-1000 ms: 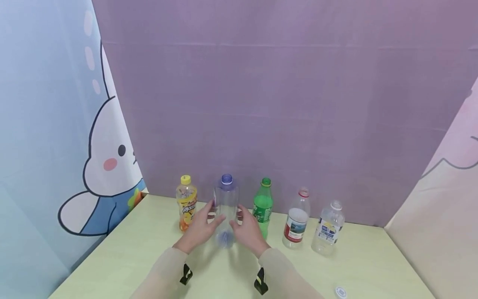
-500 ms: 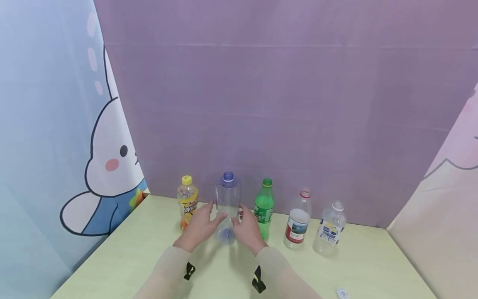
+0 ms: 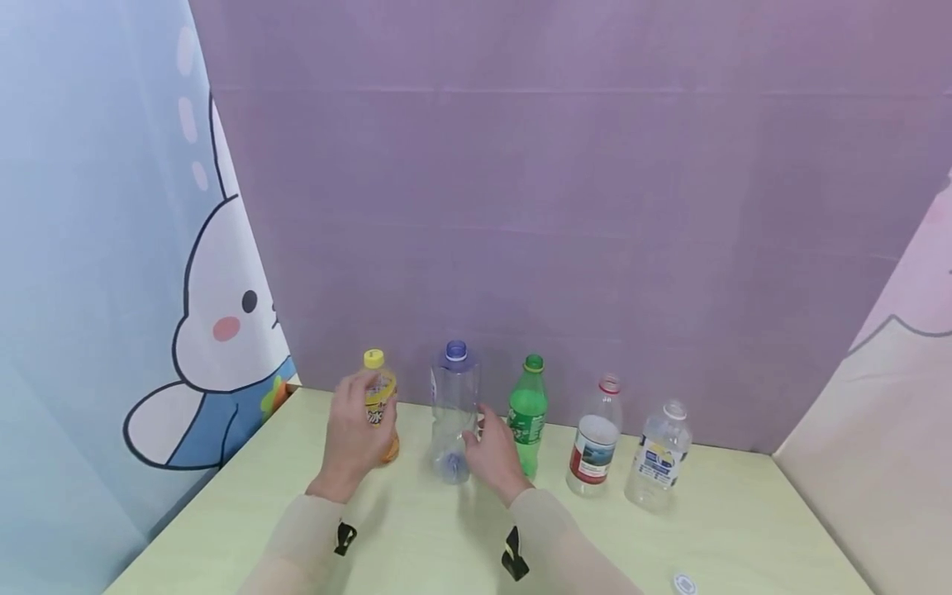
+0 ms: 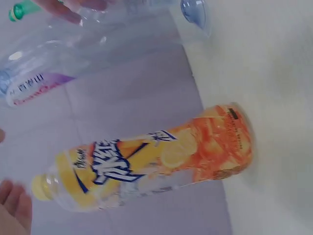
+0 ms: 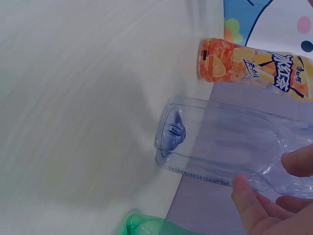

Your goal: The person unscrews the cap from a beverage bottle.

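Observation:
My left hand (image 3: 355, 421) is at the yellow-capped iced tea bottle (image 4: 156, 161), fingers spread and loosely bent. In the left wrist view its fingers (image 4: 15, 208) stand apart from that bottle's cap end. A tall clear water bottle (image 3: 455, 405) stands upright and capless, with a bluish neck. My right hand (image 3: 494, 454) holds this bottle at its right side, the thumb (image 5: 298, 161) over the front and a fingertip against the edge. Just right of that hand stands a green soda bottle (image 3: 528, 413), its lower part partly hidden by the hand in the head view.
Farther right stand a clear bottle with a red-rimmed neck (image 3: 595, 446) and a clear bottle with a lemon label (image 3: 658, 463). A white cap (image 3: 684, 583) lies near the front edge of the pale table (image 3: 439, 554). A purple cloth backdrop (image 3: 521, 207) hangs behind.
My left hand has left the clear water bottle and moved left to the iced tea bottle. The water bottle has shifted slightly back. My right hand stays at its side.

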{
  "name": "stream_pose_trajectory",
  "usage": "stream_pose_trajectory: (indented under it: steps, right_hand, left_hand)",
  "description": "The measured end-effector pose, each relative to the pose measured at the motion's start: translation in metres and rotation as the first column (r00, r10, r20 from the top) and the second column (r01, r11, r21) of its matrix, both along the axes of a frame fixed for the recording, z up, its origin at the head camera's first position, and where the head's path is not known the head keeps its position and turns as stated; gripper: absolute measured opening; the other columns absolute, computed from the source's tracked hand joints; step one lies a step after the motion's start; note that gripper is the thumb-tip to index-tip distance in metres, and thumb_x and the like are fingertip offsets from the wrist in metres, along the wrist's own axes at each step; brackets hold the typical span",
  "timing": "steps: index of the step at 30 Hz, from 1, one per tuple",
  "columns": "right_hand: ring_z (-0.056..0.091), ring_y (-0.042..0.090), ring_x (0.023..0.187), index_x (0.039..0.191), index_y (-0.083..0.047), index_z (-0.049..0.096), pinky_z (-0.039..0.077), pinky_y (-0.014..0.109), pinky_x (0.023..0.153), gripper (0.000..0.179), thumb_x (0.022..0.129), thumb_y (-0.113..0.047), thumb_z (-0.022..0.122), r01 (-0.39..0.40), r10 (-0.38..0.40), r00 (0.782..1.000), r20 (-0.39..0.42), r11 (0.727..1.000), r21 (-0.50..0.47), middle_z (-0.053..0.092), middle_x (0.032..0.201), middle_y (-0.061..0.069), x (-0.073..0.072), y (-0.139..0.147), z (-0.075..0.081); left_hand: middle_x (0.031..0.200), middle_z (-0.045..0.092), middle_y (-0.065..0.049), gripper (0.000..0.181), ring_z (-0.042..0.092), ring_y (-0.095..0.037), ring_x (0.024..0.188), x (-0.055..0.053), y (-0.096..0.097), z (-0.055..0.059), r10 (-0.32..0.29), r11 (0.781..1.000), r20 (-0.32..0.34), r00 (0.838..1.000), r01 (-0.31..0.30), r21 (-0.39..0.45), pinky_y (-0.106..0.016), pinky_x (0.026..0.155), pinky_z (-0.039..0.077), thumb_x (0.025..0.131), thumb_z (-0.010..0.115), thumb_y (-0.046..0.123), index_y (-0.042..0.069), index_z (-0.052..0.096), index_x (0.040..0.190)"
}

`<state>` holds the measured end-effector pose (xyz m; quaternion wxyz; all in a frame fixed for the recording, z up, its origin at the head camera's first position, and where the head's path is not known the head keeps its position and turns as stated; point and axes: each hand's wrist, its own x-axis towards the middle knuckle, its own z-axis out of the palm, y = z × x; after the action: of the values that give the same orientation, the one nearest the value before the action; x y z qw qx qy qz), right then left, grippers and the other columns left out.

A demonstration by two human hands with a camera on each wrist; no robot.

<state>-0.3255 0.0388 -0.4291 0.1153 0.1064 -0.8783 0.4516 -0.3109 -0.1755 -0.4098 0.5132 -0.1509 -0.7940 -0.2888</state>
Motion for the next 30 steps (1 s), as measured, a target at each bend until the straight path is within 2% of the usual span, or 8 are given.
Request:
stream_pose_trajectory:
  steps: [2, 4, 6, 10, 13, 16, 24, 30]
  right_hand:
    - [0.06, 0.039, 0.116, 0.145, 0.007, 0.045, 0.05, 0.055, 0.097, 0.053, 0.097, -0.008, 0.063, 0.003, -0.003, 1.0, -0.003, 1.0, -0.001, 0.062, 0.125, 0.025, 0.0, 0.001, 0.0]
    - [0.06, 0.039, 0.116, 0.145, 0.008, 0.046, 0.05, 0.055, 0.096, 0.052, 0.098, -0.008, 0.063, 0.006, -0.006, 1.0, -0.004, 1.0, -0.003, 0.062, 0.125, 0.025, -0.001, 0.002, 0.0]
    - [0.06, 0.038, 0.115, 0.145, 0.007, 0.045, 0.051, 0.054, 0.096, 0.052, 0.098, -0.009, 0.062, 0.012, -0.012, 1.0, -0.002, 1.0, -0.003, 0.062, 0.125, 0.024, -0.001, 0.002, -0.001]
    - [0.061, 0.037, 0.113, 0.144, 0.006, 0.046, 0.052, 0.053, 0.094, 0.05, 0.099, -0.01, 0.062, 0.021, -0.021, 1.0, 0.005, 1.0, 0.003, 0.063, 0.121, 0.023, 0.0, 0.004, -0.001]
    - [0.061, 0.038, 0.113, 0.143, 0.006, 0.047, 0.052, 0.053, 0.094, 0.05, 0.099, -0.01, 0.063, 0.013, -0.013, 1.0, 0.011, 1.0, 0.003, 0.063, 0.119, 0.022, 0.002, 0.005, -0.001]
    - [0.061, 0.037, 0.113, 0.144, 0.006, 0.047, 0.052, 0.052, 0.094, 0.052, 0.099, -0.011, 0.064, -0.006, 0.006, 1.0, 0.018, 1.0, 0.019, 0.064, 0.121, 0.022, 0.005, 0.005, 0.0]
    - [0.063, 0.033, 0.107, 0.145, 0.005, 0.047, 0.054, 0.05, 0.091, 0.053, 0.098, -0.013, 0.066, -0.037, 0.036, 0.999, 0.017, 0.999, 0.026, 0.065, 0.115, 0.018, 0.013, 0.004, 0.006]
    - [0.063, 0.032, 0.107, 0.144, 0.004, 0.048, 0.054, 0.048, 0.089, 0.052, 0.098, -0.014, 0.066, -0.042, 0.042, 0.999, 0.022, 0.999, 0.011, 0.065, 0.114, 0.016, 0.019, 0.006, 0.011]
  left_hand:
    - [0.124, 0.049, -0.028, 0.066, 0.051, -0.041, 0.114, -0.003, -0.004, -0.002, -0.005, 0.998, 0.029, 1.0, 0.004, 0.057, -0.055, 0.091, 0.05, 0.08, 0.083, 0.007, -0.01, 0.05, 0.134]
    - [0.137, 0.039, -0.03, 0.082, 0.042, -0.044, 0.126, -0.006, -0.007, -0.004, -0.015, 0.991, 0.121, 0.993, -0.001, 0.133, -0.06, 0.099, 0.045, 0.082, 0.084, 0.014, -0.008, 0.039, 0.146]
    - [0.148, 0.029, -0.03, 0.096, 0.033, -0.046, 0.135, -0.009, -0.01, -0.006, -0.043, 0.977, 0.251, 0.967, -0.011, 0.213, -0.065, 0.105, 0.039, 0.084, 0.084, 0.022, -0.004, 0.026, 0.155]
    - [0.161, 0.013, -0.028, 0.114, 0.022, -0.05, 0.145, -0.018, -0.02, -0.012, -0.14, 0.946, 0.502, 0.853, -0.035, 0.323, -0.07, 0.11, 0.029, 0.086, 0.082, 0.036, 0.008, 0.003, 0.163]
    - [0.164, 0.013, -0.026, 0.119, 0.019, -0.049, 0.148, -0.025, -0.028, -0.021, -0.212, 0.93, 0.606, 0.766, -0.032, 0.365, -0.068, 0.113, 0.025, 0.087, 0.08, 0.043, 0.013, -0.005, 0.164]
    - [0.164, 0.019, -0.025, 0.119, 0.021, -0.046, 0.149, -0.029, -0.034, -0.029, -0.272, 0.916, 0.64, 0.719, -0.01, 0.401, -0.067, 0.114, 0.024, 0.087, 0.079, 0.046, 0.014, -0.006, 0.164]
    - [0.156, 0.034, -0.026, 0.097, 0.033, -0.047, 0.143, -0.031, -0.041, -0.038, -0.33, 0.901, 0.657, 0.678, 0.019, 0.433, -0.065, 0.109, 0.034, 0.095, 0.073, 0.034, 0.011, 0.008, 0.163]
    - [0.15, 0.042, -0.023, 0.087, 0.041, -0.044, 0.137, -0.028, -0.039, -0.039, -0.334, 0.902, 0.653, 0.68, 0.029, 0.431, -0.061, 0.107, 0.041, 0.096, 0.072, 0.033, 0.01, 0.018, 0.16]
